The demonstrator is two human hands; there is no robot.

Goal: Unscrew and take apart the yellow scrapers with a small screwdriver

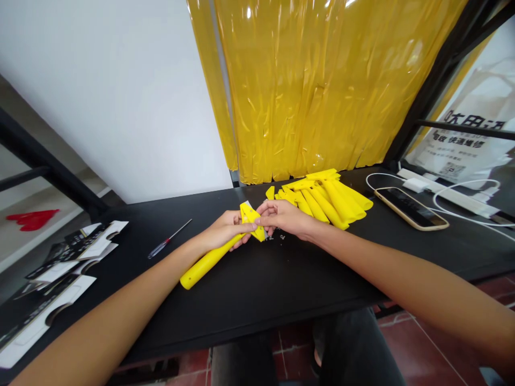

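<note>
A yellow scraper (210, 264) with a long round handle and a flat, wedge-shaped head lies across my hands over the black table. Its handle points toward the table's front left, and a grey strip shows along the head's edge. My left hand (228, 225) is closed around the neck, thumb on the head. Fingers and thumb of my right hand (284, 215) pinch the head's right side; some fingertips are hidden behind it. Small screw-like bits (282, 237) lie just below my right hand. Behind it is a pile of yellow scraper parts (322, 199), mostly handles.
A screwdriver (169, 239) lies left of my hands. Printed cards (66, 284) are heaped at the table's left end. On the right rest a phone (411, 209), white cables and a power strip (454, 194). A yellow plastic curtain (314, 96) hangs behind the black table (281, 289).
</note>
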